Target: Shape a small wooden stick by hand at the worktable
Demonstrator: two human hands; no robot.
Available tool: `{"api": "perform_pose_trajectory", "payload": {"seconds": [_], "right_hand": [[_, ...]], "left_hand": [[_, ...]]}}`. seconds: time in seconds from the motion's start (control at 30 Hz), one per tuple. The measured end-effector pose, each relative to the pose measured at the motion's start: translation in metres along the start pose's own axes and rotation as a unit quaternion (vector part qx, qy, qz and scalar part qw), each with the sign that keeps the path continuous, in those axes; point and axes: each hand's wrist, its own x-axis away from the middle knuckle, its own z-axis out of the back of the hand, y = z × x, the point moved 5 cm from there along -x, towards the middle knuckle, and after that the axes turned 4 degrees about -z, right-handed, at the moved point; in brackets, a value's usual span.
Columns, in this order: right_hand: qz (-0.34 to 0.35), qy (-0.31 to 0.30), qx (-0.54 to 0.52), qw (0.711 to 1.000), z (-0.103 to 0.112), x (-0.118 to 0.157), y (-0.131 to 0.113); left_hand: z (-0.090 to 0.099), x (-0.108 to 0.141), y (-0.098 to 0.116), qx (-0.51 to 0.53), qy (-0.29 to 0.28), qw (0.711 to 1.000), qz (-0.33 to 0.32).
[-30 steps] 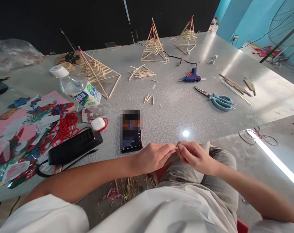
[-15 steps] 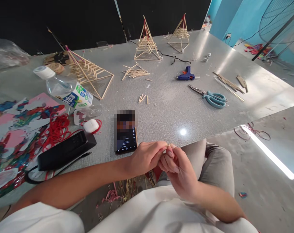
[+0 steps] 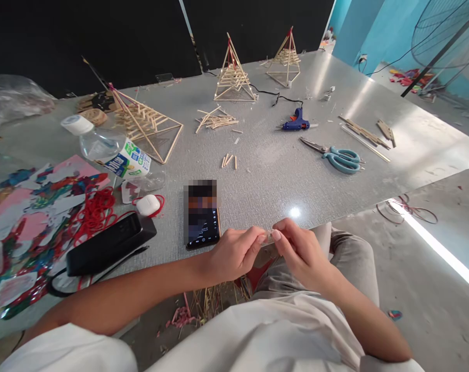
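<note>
Close together over the table's front edge, both hands are closed in pinches. My left hand (image 3: pixel 238 254) presses thumb against index finger just right of the phone (image 3: pixel 205 227). Facing it, my right hand (image 3: pixel 302 253) pinches too, its fingertips almost meeting the left ones. A tiny pale bit shows between the fingertips, too small to name. Beyond the phone lie several short wooden stick pieces (image 3: pixel 229 161), with a heap of longer sticks (image 3: pixel 217 121) behind them. Light blue-handled scissors (image 3: pixel 341 158) and a blue glue gun (image 3: pixel 296 122) rest to the right.
Stick pyramids (image 3: pixel 234 77) stand at the back and left. A plastic bottle (image 3: pixel 102 146) lies among red cord (image 3: pixel 96 209), a white earphone case (image 3: pixel 148 205), a black device (image 3: pixel 106 247) and colourful scraps (image 3: pixel 28 227). Flat wooden sticks (image 3: pixel 364 133) lie right.
My hands have moved slightly apart from overlapping, the right one turning so its fingertips face the left. The view has shifted a little; the things on the table stay put.
</note>
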Motion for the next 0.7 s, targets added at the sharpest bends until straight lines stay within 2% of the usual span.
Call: {"api": "perform_pose_trajectory", "payload": {"seconds": [0.13,0.23,0.37,0.57,0.7], "right_hand": [[0.016,-0.052,0.027,0.998,-0.002,0.0,-0.001],[0.0,-0.071,0.027,0.997,-0.001,-0.001,0.003],[0.014,-0.089,0.04,0.995,0.001,0.0,0.004],[0.049,-0.011,0.004,0.999,-0.003,-0.002,0.01],[0.077,-0.004,-0.02,0.997,-0.007,-0.001,0.011]], "left_hand": [[-0.002,0.0,0.0,-0.012,-0.012,1.0,-0.008],[-0.005,0.0,-0.002,-0.015,-0.021,1.0,-0.007],[-0.007,-0.001,-0.004,-0.021,-0.03,0.999,-0.007],[-0.01,0.0,-0.005,-0.026,-0.053,0.998,-0.001],[-0.01,0.002,-0.006,-0.012,-0.052,0.999,-0.001]]}}
